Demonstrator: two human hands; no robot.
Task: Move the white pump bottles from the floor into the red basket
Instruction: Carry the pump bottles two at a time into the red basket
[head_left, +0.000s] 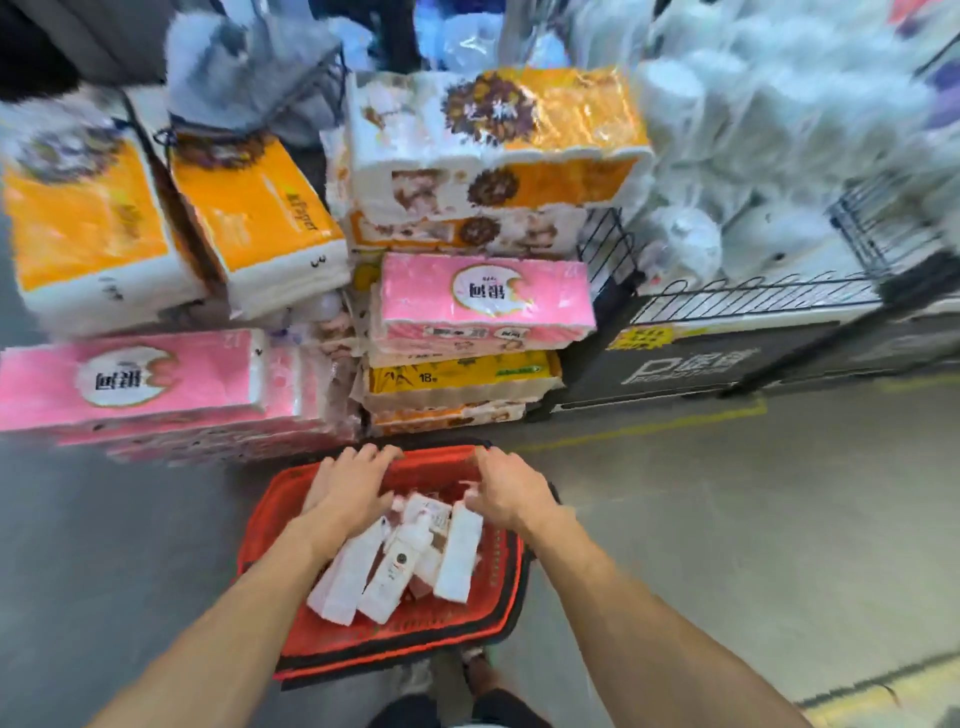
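The red basket (385, 646) stands on the grey floor just in front of me. Several white pump bottles lie inside it, among them one on the left (344, 578), one in the middle (393, 576) and one on the right (460, 556). My left hand (349, 491) hovers over the basket's far left side with its fingers stretched toward the rim and nothing in it. Over the far right side, my right hand (501, 493) has relaxed fingers, its thumb close to a bottle's pump head. No bottle is visible on the floor.
Stacked packs of tissue rolls, pink (483, 301) and orange (254, 218), rise just beyond the basket. A black wire shelf (727, 332) with white bagged goods stands at the right. Bare grey floor (727, 519) with yellow lines spreads to the right. My feet (415, 678) are by the basket's near edge.
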